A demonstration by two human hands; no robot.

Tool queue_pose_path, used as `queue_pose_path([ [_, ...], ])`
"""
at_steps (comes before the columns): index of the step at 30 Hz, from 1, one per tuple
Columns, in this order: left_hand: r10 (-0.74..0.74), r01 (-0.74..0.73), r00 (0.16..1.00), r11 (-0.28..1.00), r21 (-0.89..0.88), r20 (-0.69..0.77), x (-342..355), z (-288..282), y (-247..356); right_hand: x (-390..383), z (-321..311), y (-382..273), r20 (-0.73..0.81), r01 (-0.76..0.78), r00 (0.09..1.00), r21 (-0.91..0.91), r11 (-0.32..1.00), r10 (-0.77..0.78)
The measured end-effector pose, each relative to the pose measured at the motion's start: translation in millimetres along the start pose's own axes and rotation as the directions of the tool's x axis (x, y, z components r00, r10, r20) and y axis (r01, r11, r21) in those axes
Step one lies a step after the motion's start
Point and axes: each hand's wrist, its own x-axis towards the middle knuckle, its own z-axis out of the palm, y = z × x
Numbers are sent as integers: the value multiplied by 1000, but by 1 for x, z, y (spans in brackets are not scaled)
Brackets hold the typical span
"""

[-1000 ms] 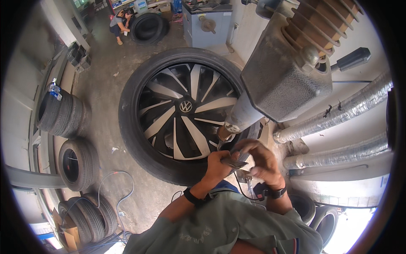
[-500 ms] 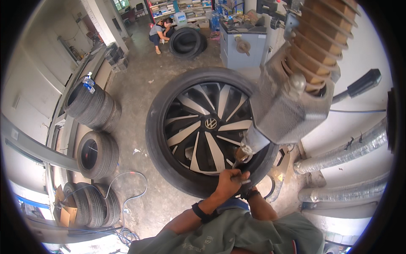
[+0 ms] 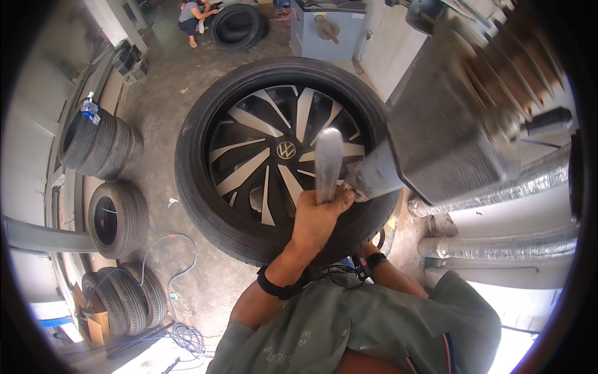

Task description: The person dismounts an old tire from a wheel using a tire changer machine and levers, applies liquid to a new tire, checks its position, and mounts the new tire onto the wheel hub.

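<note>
My left hand [image 3: 313, 224], with a black band on its wrist, is closed around a shiny metal tire lever [image 3: 328, 163]. The lever's rounded, flat end points up over the wheel. Beneath it lies a two-tone alloy wheel [image 3: 249, 169] with a black tire [image 3: 198, 206] around it. Beside my left hand, the metal mounting head [image 3: 374, 174] of a tire changer reaches down at the tire's right side. My right hand [image 3: 369, 250] is low by the tire's near edge; its fingers are mostly hidden.
The changer's bulky arm [image 3: 455, 124] fills the upper right. Worn tires [image 3: 117, 219] stand along the left, with a blue hose [image 3: 194, 265] on the floor nearby. A person [image 3: 194, 15] crouches beside another tire [image 3: 235, 28] near a grey cabinet [image 3: 328, 34]. Silver-wrapped pipes [image 3: 498, 247] run at right.
My left hand has risen from the tire's near edge, bringing the lever up and upright into view. The whole view has shifted, so the wheel sits higher and further left in it.
</note>
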Motion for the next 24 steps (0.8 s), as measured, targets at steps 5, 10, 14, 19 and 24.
queue_pose_path([
  [5,384,-406,914,881,244,134,13,-9,18,-16,20,-3,46,22,999,71,997,-26],
  [10,696,-678,634,289,676,339,42,-14,61,-50,59,0,160,58,984,115,992,-76],
  [14,634,-680,629,170,713,449,41,-8,71,-79,16,-13,-25,417,823,-650,635,-567],
  [19,567,-671,669,184,718,480,40,-17,75,-270,196,-18,594,865,167,-471,-171,-787],
  [24,461,-653,693,78,753,554,43,-24,84,-275,334,-20,783,585,-231,-362,-726,-577],
])
